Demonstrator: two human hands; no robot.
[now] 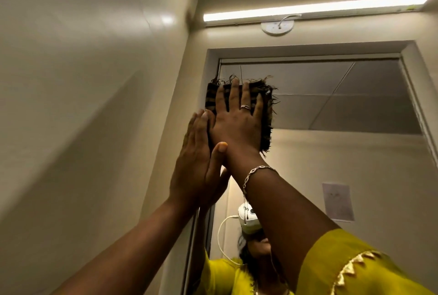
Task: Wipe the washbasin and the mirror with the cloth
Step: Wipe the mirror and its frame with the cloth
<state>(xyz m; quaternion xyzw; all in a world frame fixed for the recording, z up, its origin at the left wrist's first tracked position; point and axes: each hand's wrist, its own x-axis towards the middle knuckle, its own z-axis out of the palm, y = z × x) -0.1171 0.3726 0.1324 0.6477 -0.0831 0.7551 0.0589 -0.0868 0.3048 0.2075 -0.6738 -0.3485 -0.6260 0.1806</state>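
Right hand (237, 117) pressed the striped cloth (265, 114) flat against the mirror's (355, 95) upper left corner.

Fingers were spread wide over the cloth, pinning it to the glass rather than gripping it. Left hand (196, 152) stood open and empty, palm edge touching the right wrist as a brace. For good coverage, pressure should probably stay even across the palm, with overlapping strokes worked downward from the frame (211, 62). No washbasin was in view.
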